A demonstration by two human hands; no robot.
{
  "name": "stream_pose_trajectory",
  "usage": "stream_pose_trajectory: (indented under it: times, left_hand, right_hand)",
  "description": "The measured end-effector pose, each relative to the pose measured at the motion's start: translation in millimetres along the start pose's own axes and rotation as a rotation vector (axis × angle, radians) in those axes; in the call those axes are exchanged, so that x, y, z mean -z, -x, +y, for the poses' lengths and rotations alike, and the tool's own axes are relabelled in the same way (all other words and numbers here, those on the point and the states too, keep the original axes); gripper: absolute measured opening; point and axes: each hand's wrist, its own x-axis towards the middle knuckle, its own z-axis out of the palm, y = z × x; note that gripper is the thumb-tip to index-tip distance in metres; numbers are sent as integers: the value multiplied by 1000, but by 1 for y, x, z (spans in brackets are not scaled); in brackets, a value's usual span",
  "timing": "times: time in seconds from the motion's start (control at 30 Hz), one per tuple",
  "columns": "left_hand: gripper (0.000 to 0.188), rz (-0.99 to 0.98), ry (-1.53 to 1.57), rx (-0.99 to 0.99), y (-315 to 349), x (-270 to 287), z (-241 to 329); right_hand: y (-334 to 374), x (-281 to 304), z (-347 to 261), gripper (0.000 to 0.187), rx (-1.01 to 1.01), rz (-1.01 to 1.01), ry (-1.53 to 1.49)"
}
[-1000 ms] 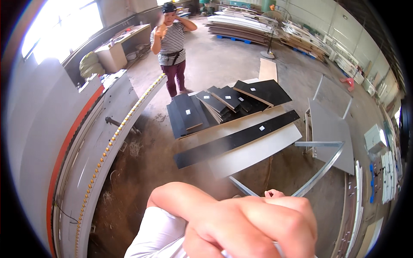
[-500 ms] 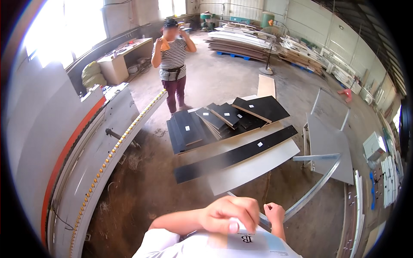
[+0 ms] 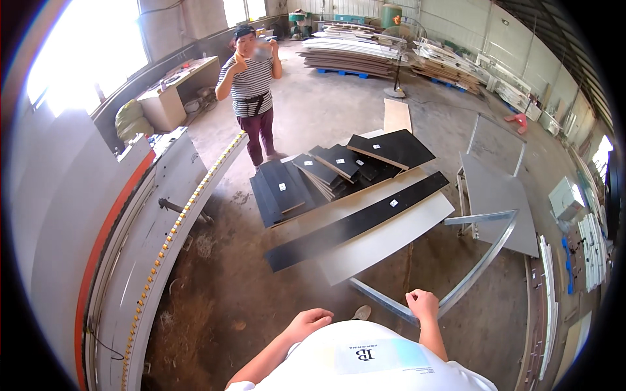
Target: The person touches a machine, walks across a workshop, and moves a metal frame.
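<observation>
The metal frame (image 3: 489,260) stands just beyond the person's right hand (image 3: 422,303); its nearer bar slants from beside the white board (image 3: 398,236) down toward that hand, and a longer bar rises from there up and to the right, ending in a corner from which a short bar points back left. The right hand's fingers are curled in toward the palm, with nothing showing in them; the hand overlaps the frame in the view, and whether it touches the metal I cannot tell. The left hand (image 3: 310,322) is held low beside the white shirt (image 3: 385,342), back upward, its fingers loosely bent and partly spread from the thumb, pointing right, with nothing visible in their grasp. Ahead of the hands, the long axis of the white board runs from lower left to upper right, its near end toward the gap between the hands. The narrow black board (image 3: 358,223) lies along its far side on much the same slant, well apart from both hands. Beyond it, shorter black boards (image 3: 339,158) overlap in a spread pile, turned at several angles. A grey panel (image 3: 499,208) lies to the right of the pile. On the left, a machine edge carries a row of yellow rollers (image 3: 176,225), and a person in a striped top (image 3: 252,81) stands behind the pile with both hands raised near the head.
</observation>
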Motion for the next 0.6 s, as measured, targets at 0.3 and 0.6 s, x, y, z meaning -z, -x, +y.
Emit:
stream_pose_trajectory:
  times: [0.3, 0.6]
  left_hand:
    - [33, -45, -51, -3, 7, -26, 13]
    - [31, -34, -72, 13, 12, -35, -14]
  right_hand:
    - [9, 8, -7, 27, 0, -46, 114]
    - [6, 1, 3, 26, 56, -15, 83]
